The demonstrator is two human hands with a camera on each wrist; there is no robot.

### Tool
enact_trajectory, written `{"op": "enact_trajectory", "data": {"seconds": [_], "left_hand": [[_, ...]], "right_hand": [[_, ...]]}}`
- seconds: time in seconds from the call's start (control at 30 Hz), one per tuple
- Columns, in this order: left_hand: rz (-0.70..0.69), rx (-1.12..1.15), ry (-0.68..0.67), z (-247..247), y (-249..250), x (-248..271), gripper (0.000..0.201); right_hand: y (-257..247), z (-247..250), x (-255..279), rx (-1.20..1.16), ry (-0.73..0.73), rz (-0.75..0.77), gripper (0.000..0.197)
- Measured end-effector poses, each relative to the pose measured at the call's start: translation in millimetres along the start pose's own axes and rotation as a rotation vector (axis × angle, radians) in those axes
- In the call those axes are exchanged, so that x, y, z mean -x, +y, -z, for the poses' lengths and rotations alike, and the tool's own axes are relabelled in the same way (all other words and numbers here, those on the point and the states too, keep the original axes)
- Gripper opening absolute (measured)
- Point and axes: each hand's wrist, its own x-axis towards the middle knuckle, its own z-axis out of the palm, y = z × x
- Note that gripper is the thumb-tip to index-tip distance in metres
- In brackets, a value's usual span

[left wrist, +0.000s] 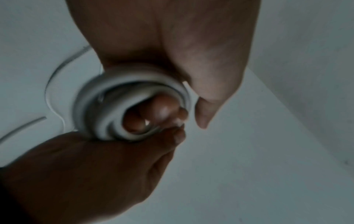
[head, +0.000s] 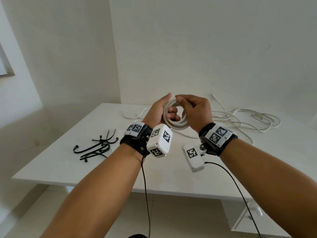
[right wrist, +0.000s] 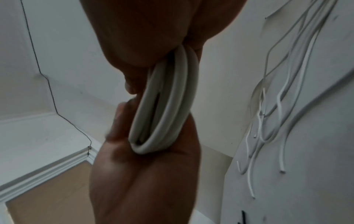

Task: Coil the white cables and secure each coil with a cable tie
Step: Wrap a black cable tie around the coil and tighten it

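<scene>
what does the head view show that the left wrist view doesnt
Only the head view shows the black cable ties lying on the table, the loose cables at the right, and the wrist cameras. Only the left wrist view shows the fingers hooked through the coil's middle from close up. Both show the left hand and right hand holding the white coil.

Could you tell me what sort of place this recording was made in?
Probably a plain indoor room, a home or small office used as a workspace: bare white walls, a white table carrying loose white cables and black cable ties, and a tiled-looking floor.
</scene>
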Motion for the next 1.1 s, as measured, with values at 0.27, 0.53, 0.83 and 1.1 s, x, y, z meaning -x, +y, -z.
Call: {"op": "enact_trajectory", "data": {"seconds": [0.27, 0.53, 0.83, 1.1], "left_hand": [[-0.398, 0.207, 0.142, 31, 11, 23, 0.022], [-0.332, -0.178, 0.548, 96, 51, 40, 0.023], [-0.193, -0.437, 0.739, 154, 76, 71, 0.023], [-0.299, -0.376, 0.811, 183, 94, 91, 0.02]], "right_hand": [[-9, -67, -9, -0.081, 0.023, -0.034, 0.017], [2, -137, 2, -0.014, -0.159, -0.059, 0.018], [1, -180, 12, 0.145, -0.406, 0.011, 0.02], [4, -173, 12, 0.674, -0.917, -0.025, 0.03]]}}
